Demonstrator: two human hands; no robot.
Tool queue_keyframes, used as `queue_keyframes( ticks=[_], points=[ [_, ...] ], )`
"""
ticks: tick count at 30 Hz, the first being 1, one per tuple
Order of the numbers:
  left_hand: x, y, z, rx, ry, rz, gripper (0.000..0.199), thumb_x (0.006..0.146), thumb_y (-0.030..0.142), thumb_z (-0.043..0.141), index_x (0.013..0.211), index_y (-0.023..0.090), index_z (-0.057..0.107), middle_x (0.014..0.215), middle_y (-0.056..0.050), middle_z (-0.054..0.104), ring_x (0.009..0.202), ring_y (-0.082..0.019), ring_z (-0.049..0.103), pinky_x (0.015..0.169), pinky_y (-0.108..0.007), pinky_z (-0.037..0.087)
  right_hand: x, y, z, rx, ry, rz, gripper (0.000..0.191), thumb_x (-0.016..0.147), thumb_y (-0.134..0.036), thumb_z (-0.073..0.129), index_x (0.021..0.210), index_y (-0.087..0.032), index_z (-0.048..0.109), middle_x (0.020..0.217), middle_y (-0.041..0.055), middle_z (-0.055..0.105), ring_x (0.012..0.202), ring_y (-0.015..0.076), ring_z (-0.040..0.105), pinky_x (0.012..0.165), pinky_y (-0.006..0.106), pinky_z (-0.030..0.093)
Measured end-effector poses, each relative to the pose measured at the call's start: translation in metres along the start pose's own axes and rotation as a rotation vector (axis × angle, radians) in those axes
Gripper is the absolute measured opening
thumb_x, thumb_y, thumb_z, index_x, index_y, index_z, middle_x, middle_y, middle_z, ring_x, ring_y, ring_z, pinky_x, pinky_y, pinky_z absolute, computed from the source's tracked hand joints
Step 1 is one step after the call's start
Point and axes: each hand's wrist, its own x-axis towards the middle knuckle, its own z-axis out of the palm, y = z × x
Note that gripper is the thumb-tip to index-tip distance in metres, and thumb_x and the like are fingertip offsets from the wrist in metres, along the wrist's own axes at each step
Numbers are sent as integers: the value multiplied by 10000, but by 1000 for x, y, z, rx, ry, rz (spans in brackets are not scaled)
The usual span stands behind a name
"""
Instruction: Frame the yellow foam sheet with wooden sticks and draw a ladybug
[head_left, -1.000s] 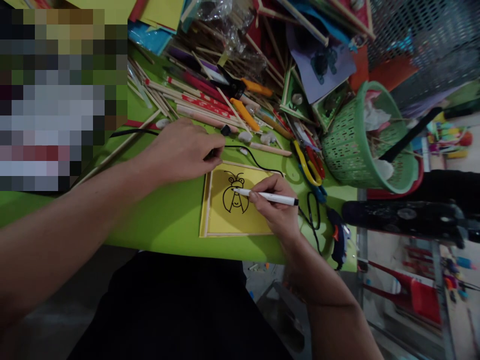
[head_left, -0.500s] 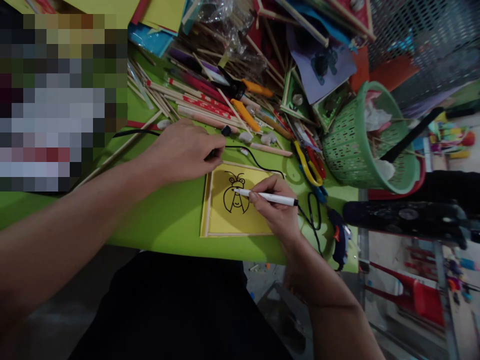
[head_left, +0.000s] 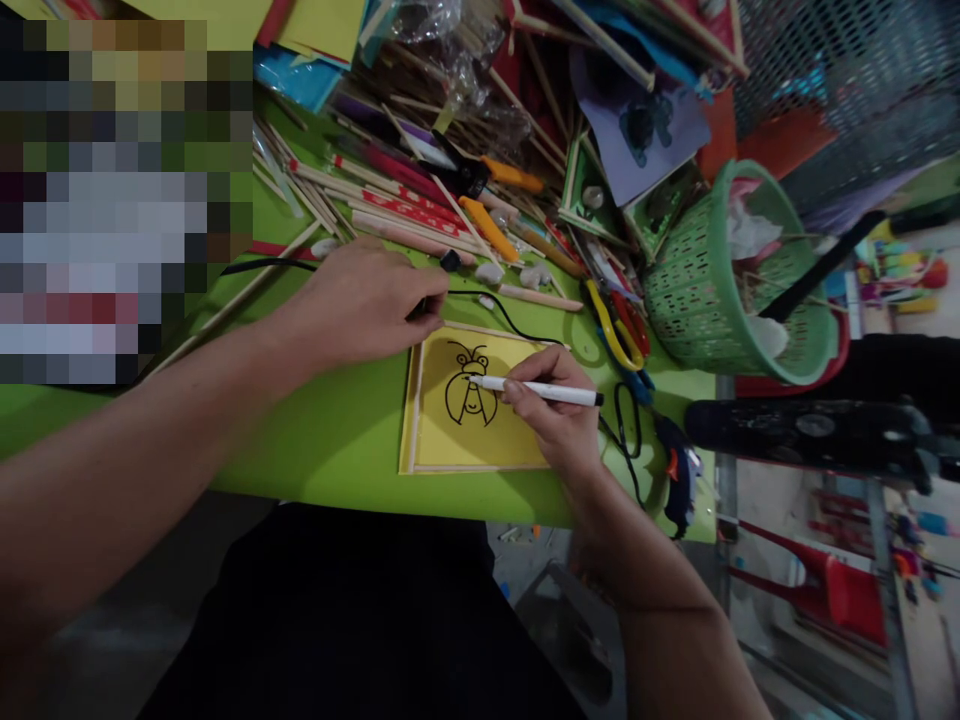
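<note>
My right hand (head_left: 556, 412) grips a white marker (head_left: 551, 392), its tip resting on a yellow card (head_left: 442, 448) framed with thin wooden sticks. Black lines on the card form a beetle-like bug (head_left: 471, 390) with feelers, round eyes and split wings. My left hand (head_left: 375, 300) is closed at the card's upper left corner, fingers curled down. A dark bit shows between its thumb and fingers, but I cannot make out what it is. Just above those fingers sits a small black piece (head_left: 450, 261).
Wooden sticks (head_left: 405, 205), orange-handled tools (head_left: 487, 228) and yellow-handled scissors (head_left: 613, 325) clutter the green table (head_left: 322, 430) behind the card. A green basket (head_left: 694, 280) stands right, near a glue gun (head_left: 681, 470). A black cord (head_left: 510, 312) runs behind the card.
The marker in my right hand has shifted very slightly to the right over the bug drawing. My left hand has stayed in place.
</note>
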Motion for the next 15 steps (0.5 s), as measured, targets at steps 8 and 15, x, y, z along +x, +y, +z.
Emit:
queue_keyframes(
  ticks=[8,15],
  points=[
    [1,1,0,-27,-16,-21,108,866,265,579,821,240,674,698,-23,658,715,-225,603,797,-392,424,-2,-2,0,15,-31,-3,215,852,-370,803,822,-245,631,689,-29,633,597,128,528,528,282,412],
    [1,-1,1,-40,-1,-12,117,874,294,575,827,242,668,699,-27,657,722,-226,605,765,-379,405,-3,-1,0,-21,-76,-11,192,864,-363,790,840,-256,633,700,-35,650,590,126,536,521,275,425]
  ],
)
